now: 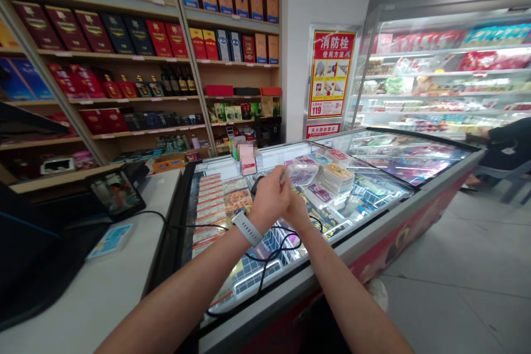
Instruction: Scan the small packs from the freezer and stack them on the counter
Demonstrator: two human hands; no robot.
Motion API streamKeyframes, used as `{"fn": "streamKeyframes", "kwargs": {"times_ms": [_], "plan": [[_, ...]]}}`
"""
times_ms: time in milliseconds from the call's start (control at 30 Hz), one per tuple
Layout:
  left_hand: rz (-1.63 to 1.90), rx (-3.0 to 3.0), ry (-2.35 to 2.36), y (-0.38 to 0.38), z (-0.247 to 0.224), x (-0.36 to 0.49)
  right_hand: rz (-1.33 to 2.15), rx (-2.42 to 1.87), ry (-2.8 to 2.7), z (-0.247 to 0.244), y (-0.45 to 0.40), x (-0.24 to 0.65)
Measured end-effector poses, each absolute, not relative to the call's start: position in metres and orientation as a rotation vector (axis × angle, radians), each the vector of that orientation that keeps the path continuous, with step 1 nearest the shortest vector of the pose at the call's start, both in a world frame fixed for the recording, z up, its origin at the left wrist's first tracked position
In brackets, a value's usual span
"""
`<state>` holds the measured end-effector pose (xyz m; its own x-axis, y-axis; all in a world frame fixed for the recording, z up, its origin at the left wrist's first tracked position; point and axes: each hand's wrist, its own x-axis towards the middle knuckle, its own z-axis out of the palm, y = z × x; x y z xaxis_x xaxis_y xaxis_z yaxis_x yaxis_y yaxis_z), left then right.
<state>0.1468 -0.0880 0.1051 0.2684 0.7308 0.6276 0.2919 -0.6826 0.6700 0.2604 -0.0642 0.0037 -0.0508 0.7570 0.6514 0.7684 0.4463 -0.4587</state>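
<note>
Clear plastic packet [303,173] is the main thing here, pinched by the fingers [286,175] of the left hand [269,206] and held up just over a glass-topped chest freezer [340,257]. The left hand looks properly closed on one edge of it, with the grey watch band [247,228] on that wrist. The right hand [297,211] is curled in tight beside the left, but I can't tell whether it has any hold on the packet (the left hand blocks the view). Just past the packet is a heap of packaged trays [337,178], and a black cable [265,257] loops below the wrists. A white counter [95,282] with a tablet [116,193] runs along the left, beneath shelves of boxed liquor [93,30]. Far right, someone's dark sleeve [512,138] sits near a chilled display case [443,66].
</note>
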Motion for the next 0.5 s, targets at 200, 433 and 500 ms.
{"fn": "streamKeyframes", "kwargs": {"times_ms": [200, 433, 500], "plan": [[1.452, 1.696, 0.743, -0.075, 0.091, 0.098, 0.047, -1.273, -1.724, 0.004, -0.059, 0.261], [1.594, 1.522, 0.79, -0.065, 0.079, 0.045, 0.026, -1.262, -1.63, 0.027, -0.04, 0.259], [1.612, 1.435, 0.813, -0.057, 0.071, 0.035, 0.042, -1.261, -1.605, 0.034, -0.03, 0.256]]}}
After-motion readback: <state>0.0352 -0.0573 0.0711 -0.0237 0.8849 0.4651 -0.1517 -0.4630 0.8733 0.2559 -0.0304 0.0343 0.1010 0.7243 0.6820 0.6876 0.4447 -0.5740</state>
